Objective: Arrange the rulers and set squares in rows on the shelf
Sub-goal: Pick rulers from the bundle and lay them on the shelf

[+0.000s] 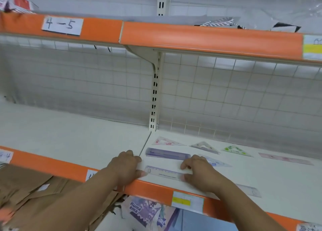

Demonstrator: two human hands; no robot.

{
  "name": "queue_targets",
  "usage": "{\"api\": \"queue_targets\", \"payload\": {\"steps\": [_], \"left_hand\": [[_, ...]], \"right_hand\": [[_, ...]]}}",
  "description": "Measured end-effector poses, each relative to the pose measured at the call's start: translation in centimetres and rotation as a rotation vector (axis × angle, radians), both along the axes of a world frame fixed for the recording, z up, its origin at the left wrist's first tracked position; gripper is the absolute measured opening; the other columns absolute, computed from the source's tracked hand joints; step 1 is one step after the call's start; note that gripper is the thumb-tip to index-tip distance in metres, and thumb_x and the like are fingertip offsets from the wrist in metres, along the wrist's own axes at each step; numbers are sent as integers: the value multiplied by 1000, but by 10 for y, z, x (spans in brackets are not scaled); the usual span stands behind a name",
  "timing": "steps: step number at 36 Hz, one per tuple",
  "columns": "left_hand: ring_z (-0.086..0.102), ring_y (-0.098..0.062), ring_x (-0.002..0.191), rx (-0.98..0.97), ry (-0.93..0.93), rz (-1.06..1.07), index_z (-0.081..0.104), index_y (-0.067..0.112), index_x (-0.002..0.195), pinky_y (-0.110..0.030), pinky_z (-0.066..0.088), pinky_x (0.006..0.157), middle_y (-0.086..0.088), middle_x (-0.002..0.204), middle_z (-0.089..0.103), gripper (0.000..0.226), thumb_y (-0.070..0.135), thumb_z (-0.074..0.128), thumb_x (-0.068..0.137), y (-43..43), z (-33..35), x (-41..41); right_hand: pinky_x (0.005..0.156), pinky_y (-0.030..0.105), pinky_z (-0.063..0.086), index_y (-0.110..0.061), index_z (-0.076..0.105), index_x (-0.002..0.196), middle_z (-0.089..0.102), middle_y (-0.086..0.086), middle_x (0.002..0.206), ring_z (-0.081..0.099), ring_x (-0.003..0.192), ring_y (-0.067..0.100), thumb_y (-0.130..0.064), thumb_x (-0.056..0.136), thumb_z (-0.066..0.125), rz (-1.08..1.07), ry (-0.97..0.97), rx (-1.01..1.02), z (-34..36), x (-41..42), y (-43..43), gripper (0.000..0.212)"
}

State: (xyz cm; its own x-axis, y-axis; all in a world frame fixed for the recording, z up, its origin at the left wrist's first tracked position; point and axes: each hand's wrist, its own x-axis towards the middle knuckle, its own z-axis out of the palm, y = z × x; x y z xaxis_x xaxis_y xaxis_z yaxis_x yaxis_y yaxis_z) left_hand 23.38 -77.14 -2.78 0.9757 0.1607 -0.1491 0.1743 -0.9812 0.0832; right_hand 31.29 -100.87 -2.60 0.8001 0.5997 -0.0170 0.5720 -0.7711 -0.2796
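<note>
The person's left hand [127,168] and right hand [200,171] held a clear ruler [163,174] by its two ends, each thumb and curled fingers closed on it. It lay flat on the white shelf [69,143] just behind the orange edge strip [149,189], with a purple ruler [167,154] near its 12 o'clock and set squares [205,147] farther toward 1 o'clock. That close to the lip, a pull toward 6 o'clock would probably have tipped it off the front, while a hard push toward 12 could have knocked the purple ruler askew.
</note>
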Motion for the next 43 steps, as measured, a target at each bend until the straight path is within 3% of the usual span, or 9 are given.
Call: {"api": "queue_targets", "payload": {"steps": [7,11,14,17,24,31,35,38,43], "left_hand": [[38,-24,125,-28,-22,71,44,22,139,-38,42,101,-6,131,42,56,53,48,93,-5,-4,-2],[37,-24,126,-70,-33,99,45,21,138,-37,41,102,-6,131,41,54,49,52,92,-6,-5,-1],[36,-24,126,-81,-31,110,45,21,138,-37,40,103,-6,132,41,54,48,54,92,-7,-4,-1],[36,-24,127,-86,-25,121,44,22,139,-37,40,102,-6,133,40,54,47,53,92,-8,-4,0],[35,-23,128,-87,-17,128,43,22,140,-37,39,101,-6,134,39,53,46,52,93,-11,-2,-2],[36,-24,126,-84,-9,130,42,20,140,-37,40,101,-7,132,39,53,45,52,94,-12,-1,-2],[36,-24,126,-87,-9,143,42,19,140,-37,40,102,-7,132,40,55,45,53,93,-12,-2,-2],[36,-24,126,-86,-7,149,42,19,140,-37,40,102,-6,133,40,55,45,53,93,-12,-2,-1],[35,-24,127,-70,7,147,41,19,140,-38,40,102,-7,134,38,55,45,53,93,-12,-1,0]], "right_hand": [[102,31,36,-24,53,123,45,2,130,41,121,20,-46,89,58,14,9,-99,-4,1,15,41],[94,30,37,-27,51,100,48,2,121,44,113,20,-44,87,60,18,2,-79,-9,2,19,23],[92,30,38,-27,46,93,46,1,113,44,109,19,-42,87,61,24,9,-78,-9,3,20,22],[90,29,38,-25,45,94,42,-3,106,43,103,17,-40,88,60,38,-6,-59,-8,2,19,21],[77,26,37,-21,51,97,55,3,114,51,97,18,-39,91,55,99,-154,-64,-6,0,18,19],[82,28,42,-18,63,105,59,3,108,56,100,19,-38,92,50,191,-264,-34,-1,12,22,27],[83,28,41,-15,63,106,60,5,109,56,102,21,-28,94,49,156,-295,30,1,22,31,23],[74,26,34,-13,63,105,59,6,107,55,101,21,-22,95,46,114,-312,49,-5,33,37,21],[72,26,32,-13,62,104,57,5,107,52,99,20,-21,97,45,69,-304,73,-13,45,42,20]]}}
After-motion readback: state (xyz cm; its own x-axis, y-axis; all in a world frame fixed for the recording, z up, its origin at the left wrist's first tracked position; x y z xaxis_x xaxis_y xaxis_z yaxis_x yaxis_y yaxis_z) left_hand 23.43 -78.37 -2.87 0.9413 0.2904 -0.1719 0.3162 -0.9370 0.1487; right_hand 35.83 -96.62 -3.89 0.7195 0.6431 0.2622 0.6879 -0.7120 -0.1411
